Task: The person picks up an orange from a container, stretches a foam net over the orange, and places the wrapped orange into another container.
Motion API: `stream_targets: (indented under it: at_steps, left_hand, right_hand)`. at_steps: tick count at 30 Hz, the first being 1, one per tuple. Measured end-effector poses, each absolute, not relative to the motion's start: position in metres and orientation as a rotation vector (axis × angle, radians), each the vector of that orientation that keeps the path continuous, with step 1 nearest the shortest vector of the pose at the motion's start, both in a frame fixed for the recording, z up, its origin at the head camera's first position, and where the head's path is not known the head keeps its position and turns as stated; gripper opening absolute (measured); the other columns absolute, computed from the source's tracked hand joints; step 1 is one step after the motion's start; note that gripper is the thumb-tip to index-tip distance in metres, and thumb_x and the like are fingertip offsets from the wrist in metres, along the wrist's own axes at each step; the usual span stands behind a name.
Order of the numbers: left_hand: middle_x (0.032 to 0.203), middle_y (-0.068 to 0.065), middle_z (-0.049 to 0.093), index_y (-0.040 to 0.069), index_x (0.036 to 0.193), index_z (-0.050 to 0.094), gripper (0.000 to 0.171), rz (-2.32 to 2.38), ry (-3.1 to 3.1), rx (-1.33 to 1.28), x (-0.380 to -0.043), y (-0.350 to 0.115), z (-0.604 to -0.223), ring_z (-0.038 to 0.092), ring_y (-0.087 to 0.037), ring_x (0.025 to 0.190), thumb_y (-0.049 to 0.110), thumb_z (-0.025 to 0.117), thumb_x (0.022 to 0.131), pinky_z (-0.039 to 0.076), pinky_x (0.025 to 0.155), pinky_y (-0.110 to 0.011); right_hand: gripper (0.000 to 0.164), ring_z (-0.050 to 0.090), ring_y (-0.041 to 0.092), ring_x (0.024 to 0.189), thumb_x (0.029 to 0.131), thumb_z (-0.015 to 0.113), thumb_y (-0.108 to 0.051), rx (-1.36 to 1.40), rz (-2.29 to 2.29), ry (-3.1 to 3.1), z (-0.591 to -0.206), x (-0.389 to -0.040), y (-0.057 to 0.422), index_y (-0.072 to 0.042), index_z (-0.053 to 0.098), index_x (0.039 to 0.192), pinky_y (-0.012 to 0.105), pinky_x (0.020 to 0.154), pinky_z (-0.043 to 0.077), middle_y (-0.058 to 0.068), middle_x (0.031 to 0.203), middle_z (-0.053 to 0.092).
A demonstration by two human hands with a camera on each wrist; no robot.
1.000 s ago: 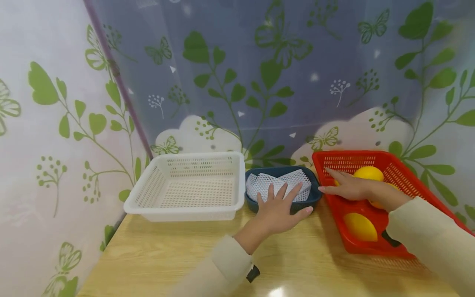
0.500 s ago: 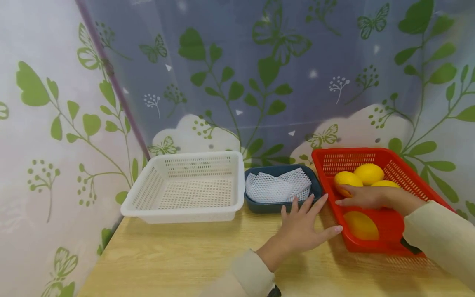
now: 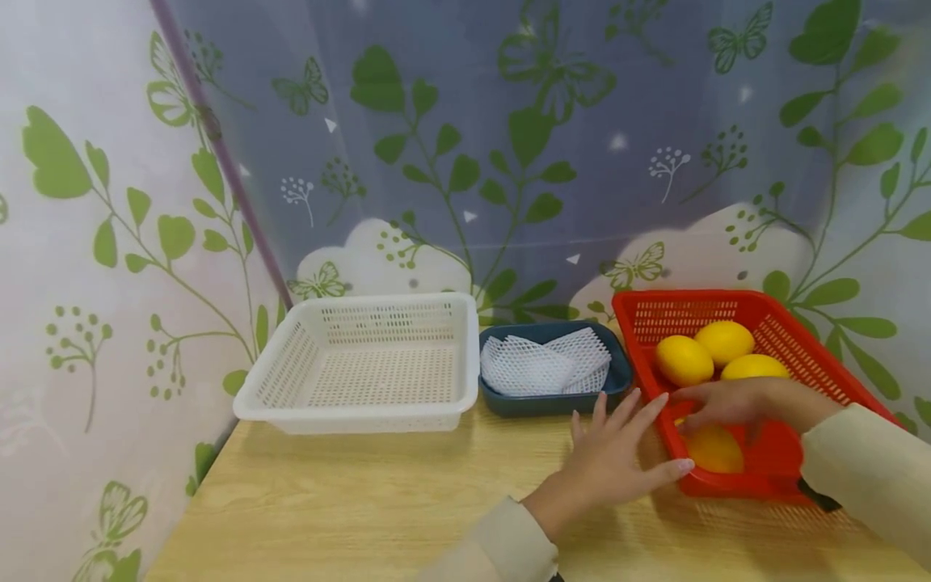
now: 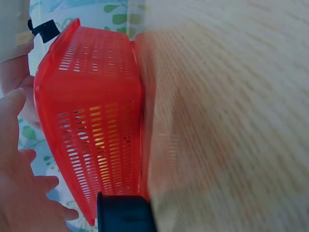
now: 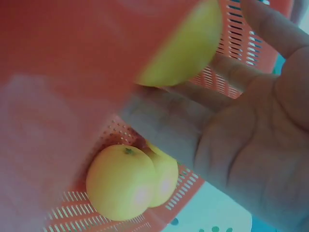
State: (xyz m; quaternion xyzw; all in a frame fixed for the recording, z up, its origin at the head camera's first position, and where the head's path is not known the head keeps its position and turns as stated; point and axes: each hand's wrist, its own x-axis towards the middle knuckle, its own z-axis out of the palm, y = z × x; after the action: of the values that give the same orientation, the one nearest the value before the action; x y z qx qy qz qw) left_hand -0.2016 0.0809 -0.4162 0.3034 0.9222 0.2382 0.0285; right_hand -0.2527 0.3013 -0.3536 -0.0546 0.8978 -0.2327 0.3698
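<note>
1. Right hand [image 3: 727,402] inside the red basket [image 3: 778,453], on the right of the counter [image 3: 364,501], at the nearest yellow citrus fruit [image 3: 716,454]; cannot tell whether gripping it, fingertips being partly hidden.
2. Left hand [image 3: 607,465] spread wide, holding nothing, just outside that basket's left wall.
3. Farther back inside the basket, three other yellow citrus fruits [image 3: 726,343].
4. Along the counter's back edge, white foam netting [image 3: 527,368] in a dark blue tray [image 3: 538,406]; near the back left corner, a white basket [image 3: 378,415].
</note>
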Motion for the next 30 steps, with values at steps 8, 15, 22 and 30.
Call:
stream_targets:
  at_steps: [8,15,22,30]
  left_hand:
    - [0.159,0.012,0.02,0.051,0.15,0.014,0.071,0.705,2.825,0.953,-0.197,0.086,-0.419,0.017,-0.034,0.146,0.075,0.037,0.088,0.02,0.108,-0.068]
    - [0.16,0.01,0.018,0.047,0.149,0.026,0.068,0.731,2.835,0.926,-0.196,0.089,-0.42,0.015,-0.033,0.146,0.075,0.038,0.088,0.02,0.108,-0.068]
    - [0.159,0.01,0.02,0.046,0.148,0.029,0.069,0.701,2.88,0.92,-0.197,0.089,-0.418,0.016,-0.032,0.146,0.076,0.04,0.087,0.022,0.107,-0.068]
    - [0.158,0.011,0.022,0.045,0.148,0.03,0.07,0.644,2.875,0.937,-0.19,0.092,-0.417,0.017,-0.032,0.146,0.076,0.041,0.086,0.023,0.107,-0.067]
  right_hand:
    - [0.079,0.049,0.047,0.107,0.085,0.073,-0.025,-0.114,-0.618,2.276,-0.362,-0.25,0.296,0.004,0.031,0.145,0.06,0.078,0.053,0.032,0.132,0.038]
    - [0.083,0.05,0.042,0.106,0.084,0.075,-0.024,-0.102,-0.644,2.248,-0.366,-0.251,0.296,0.004,0.029,0.147,0.059,0.082,0.052,0.028,0.129,0.04]
    - [0.086,0.047,0.041,0.108,0.083,0.076,-0.027,-0.156,-0.602,2.275,-0.367,-0.251,0.297,0.006,0.029,0.146,0.058,0.087,0.05,0.029,0.133,0.04]
    - [0.089,0.049,0.036,0.105,0.079,0.077,-0.041,-0.267,-0.5,2.313,-0.409,-0.27,0.331,0.001,0.035,0.145,0.059,0.087,0.048,0.023,0.131,0.047]
